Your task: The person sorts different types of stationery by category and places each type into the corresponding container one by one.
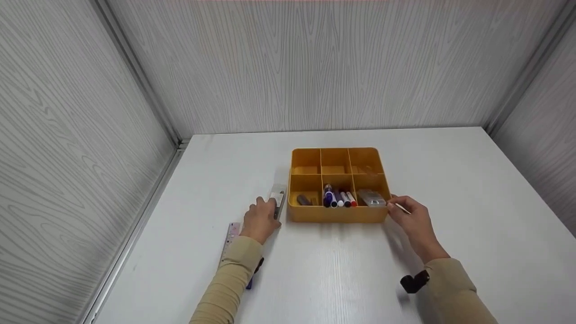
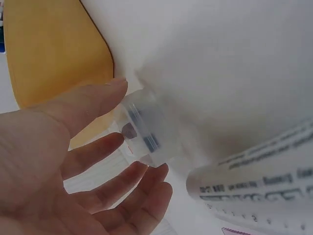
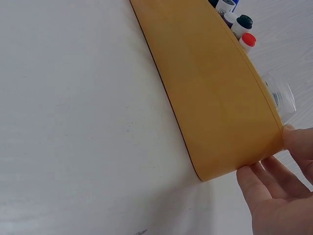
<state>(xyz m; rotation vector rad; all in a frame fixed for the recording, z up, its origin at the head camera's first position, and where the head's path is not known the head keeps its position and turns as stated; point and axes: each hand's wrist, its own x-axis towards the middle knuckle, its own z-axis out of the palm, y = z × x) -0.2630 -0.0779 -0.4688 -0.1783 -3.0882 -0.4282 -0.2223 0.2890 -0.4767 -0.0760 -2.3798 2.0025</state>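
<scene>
A yellow compartment box stands on the white table. My right hand grips its near right corner, thumb at the rim and fingers against the side wall. Left of the box lies a slim clear plastic case with a pale label and dark contents. My left hand holds it between thumb and fingers; in the left wrist view the see-through end shows between them. Beside that hand, a white rounded piece with printed lettering appears large in the same view.
Several markers fill the box's front middle compartment. A clear case sits front right, a dark grey piece front left. A pinkish ruler and a blue-ended item lie by the left forearm. Panels enclose the table.
</scene>
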